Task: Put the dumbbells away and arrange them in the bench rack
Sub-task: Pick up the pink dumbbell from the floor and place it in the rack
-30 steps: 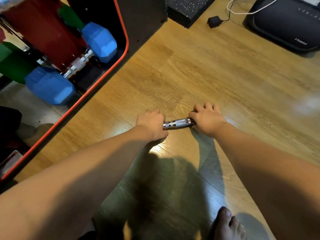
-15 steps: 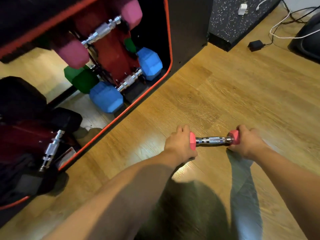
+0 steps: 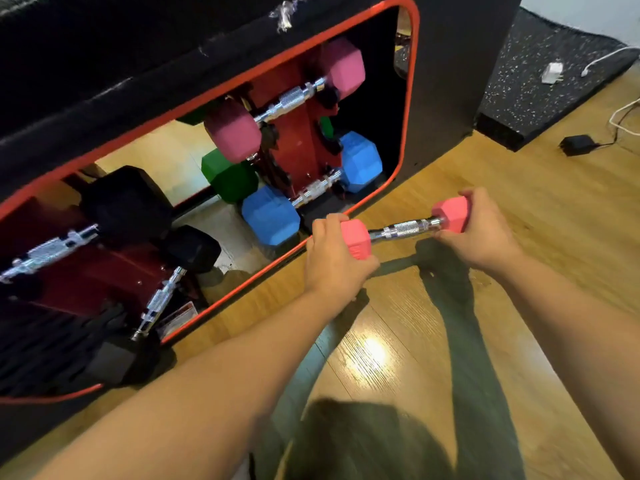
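Observation:
I hold a small coral-pink dumbbell point(image 3: 405, 228) with a chrome handle above the wood floor, just outside the bench rack's red-rimmed opening point(image 3: 403, 157). My left hand point(image 3: 332, 258) grips its left head and my right hand point(image 3: 481, 230) grips its right head. Inside the rack point(image 3: 298, 140), on a red upright, rest a larger pink dumbbell point(image 3: 287, 102), a blue dumbbell point(image 3: 311, 192) below it, and a green dumbbell point(image 3: 228, 174) behind. Black dumbbells point(image 3: 128, 202) sit in the left part of the rack.
A black speckled mat point(image 3: 540, 88) lies at the upper right with a white plug point(image 3: 552, 72) on it. A black adapter point(image 3: 576, 145) and white cable point(image 3: 620, 116) lie on the floor beside it. Wood flooring point(image 3: 519, 306) spreads to the right.
The dumbbell has been lifted off the floor with both hands on its heads and carried closer to the rack opening. My view has swung left and up, showing more of the rack.

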